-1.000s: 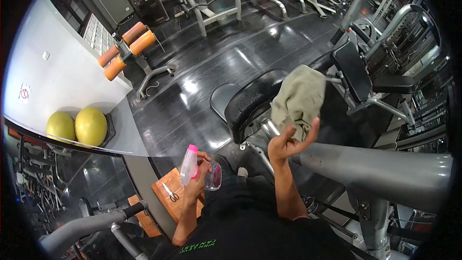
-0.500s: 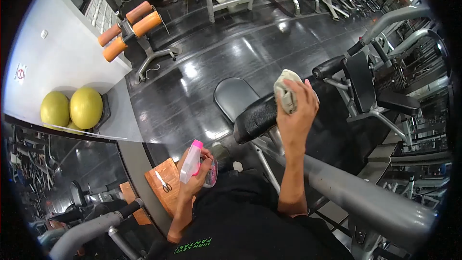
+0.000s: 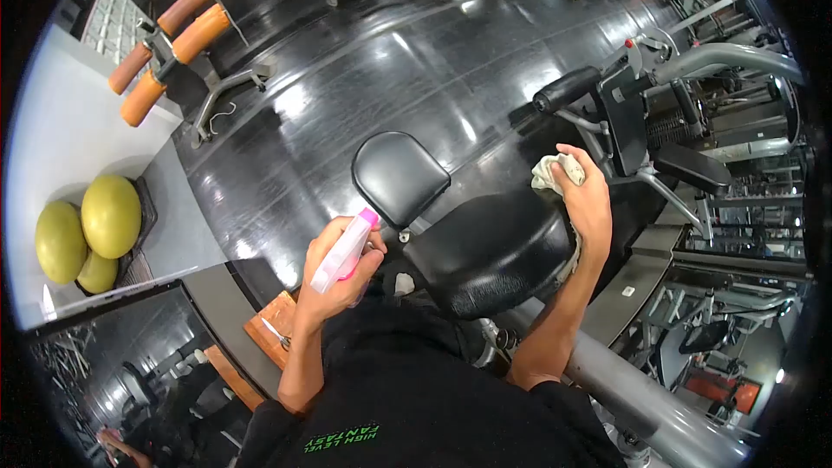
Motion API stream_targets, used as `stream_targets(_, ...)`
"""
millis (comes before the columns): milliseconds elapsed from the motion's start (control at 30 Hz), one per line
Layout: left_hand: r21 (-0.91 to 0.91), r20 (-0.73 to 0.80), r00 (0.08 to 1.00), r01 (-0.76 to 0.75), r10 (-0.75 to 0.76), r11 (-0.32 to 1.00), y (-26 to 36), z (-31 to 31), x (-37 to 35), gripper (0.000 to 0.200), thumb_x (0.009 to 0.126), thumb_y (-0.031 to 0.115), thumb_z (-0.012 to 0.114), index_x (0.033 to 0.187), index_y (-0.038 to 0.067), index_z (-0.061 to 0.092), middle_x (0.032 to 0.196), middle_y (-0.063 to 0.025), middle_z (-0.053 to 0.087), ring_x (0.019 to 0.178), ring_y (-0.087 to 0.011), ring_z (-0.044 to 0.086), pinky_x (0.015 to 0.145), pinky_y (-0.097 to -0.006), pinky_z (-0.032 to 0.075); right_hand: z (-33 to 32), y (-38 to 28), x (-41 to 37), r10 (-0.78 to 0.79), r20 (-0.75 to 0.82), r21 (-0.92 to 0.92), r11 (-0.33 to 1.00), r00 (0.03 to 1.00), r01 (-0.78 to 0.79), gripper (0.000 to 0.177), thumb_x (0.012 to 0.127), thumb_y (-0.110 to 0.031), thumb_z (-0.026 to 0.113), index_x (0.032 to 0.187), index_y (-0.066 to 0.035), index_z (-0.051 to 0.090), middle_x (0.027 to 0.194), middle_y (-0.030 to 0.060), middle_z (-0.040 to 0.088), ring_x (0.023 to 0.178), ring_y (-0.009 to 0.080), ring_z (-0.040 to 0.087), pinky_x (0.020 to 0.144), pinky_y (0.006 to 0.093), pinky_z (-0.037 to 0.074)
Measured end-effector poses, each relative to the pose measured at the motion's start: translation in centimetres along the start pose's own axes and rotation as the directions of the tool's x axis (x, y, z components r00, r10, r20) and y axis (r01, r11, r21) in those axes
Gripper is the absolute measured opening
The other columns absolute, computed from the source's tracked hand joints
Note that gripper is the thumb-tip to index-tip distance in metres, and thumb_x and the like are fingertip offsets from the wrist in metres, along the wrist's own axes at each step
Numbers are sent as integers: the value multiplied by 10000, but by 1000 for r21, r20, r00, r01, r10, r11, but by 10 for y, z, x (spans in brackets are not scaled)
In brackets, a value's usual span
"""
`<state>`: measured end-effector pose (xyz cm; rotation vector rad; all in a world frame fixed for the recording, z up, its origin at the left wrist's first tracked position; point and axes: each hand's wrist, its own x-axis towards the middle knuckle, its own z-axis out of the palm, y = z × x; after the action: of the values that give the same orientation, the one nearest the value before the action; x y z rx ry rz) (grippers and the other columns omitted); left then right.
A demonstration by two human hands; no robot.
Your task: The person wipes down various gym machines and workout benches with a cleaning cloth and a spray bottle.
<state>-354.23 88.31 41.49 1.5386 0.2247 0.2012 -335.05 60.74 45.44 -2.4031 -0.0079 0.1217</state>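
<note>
A gym spreads out under the head camera: a dark, glossy floor, two orange-padded rollers of a machine at the upper left, and yellow-green exercise balls beside the white wall. In the middle sits a broad black pad, with a smaller rounded seat off its far left corner. The right hand is closed on a bunched pale cloth, just by the pad's far right corner; whether the cloth touches the pad there I cannot tell. The left hand is wrapped around a spray bottle, off the pad's left edge, its pink tip near the seat's near edge. A second ago the cloth hung loose and spread from the right fingers; half a second ago it was gathered, and now it is a compact bunch. The view has also shifted, so the pad's top shows more fully. The bottle has stayed in the left hand throughout, so the work now seems to rest with the right hand and its cloth. Scissors lie on a wooden board at the lower left, partly behind the left forearm.
</note>
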Motion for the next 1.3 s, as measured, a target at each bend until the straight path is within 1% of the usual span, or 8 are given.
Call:
stream_targets(233,-117,461,879,-77,123,990,-8,-17,60,162,764,24,628,922,10,597,1151,-206,590,1090,-293,577,932,-406,447,-5,-52,-38,-88,-102,367,922,991,120,358,867,-60,591,1221,-57,538,998,87,620,933,136,582,831,282,461)
stream_targets(367,-414,660,673,-45,333,909,6,2,82,211,771,124,672,964,40,657,1485,-266,182,1400,-392,179,1088,-531,254,10,-89,-75,-186,-63,313,929,981,196,259,831,-34,623,1065,-30,511,1082,81,571,1013,153,541,880,290,448)
stream_targets(433,-443,688,630,-27,359,896,14,11,83,212,788,140,664,979,46,664,1430,-227,332,1403,-382,166,1078,-491,283,38,-110,-87,-110,27,636,769,994,68,288,790,-34,660,1039,-26,515,1111,127,577,1046,208,553,900,321,438)
stream_targets(500,-328,758,465,-335,458,883,13,7,92,223,801,143,661,1006,56,668,1287,-161,515,1328,-342,336,1034,-448,340,63,-111,-88,-248,-55,503,830,967,241,308,772,-63,686,1033,-32,524,1128,165,575,1105,286,534,944,366,407)
stream_targets(733,-242,581,806,38,113,970,8,6,64,398,804,257,682,1115,21,604,1037,-85,636,1011,-218,574,900,-337,421,61,-107,-98,-395,-202,287,851,896,439,598,889,-571,468,1142,-42,582,1249,197,445,1220,362,386,1003,486,302)
stream_targets(867,-175,460,887,40,45,984,7,5,52,478,893,307,603,1247,-2,517,1112,-69,604,1003,-165,560,873,-307,445,61,-119,-133,-465,-132,81,875,875,477,604,700,-364,766,1189,-53,597,1004,131,522,907,270,507,796,365,435)
stream_targets(1067,-152,305,937,226,-172,962,16,14,21,739,879,555,529,1340,-6,395,1172,-71,533,1069,-154,494,916,-309,410,78,-118,-148,-514,129,138,856,848,498,811,667,-198,691,1379,14,365,1146,205,467,1025,337,502,900,398,423)
stream_targets(1300,-326,400,869,432,-291,841,12,5,3,760,930,477,493,1448,2,202,1413,-95,365,1281,-207,369,1039,-335,325,86,-102,-159,-515,228,235,853,827,466,852,679,-145,683,1407,44,282,1159,198,472,1056,352,485,933,397,390)
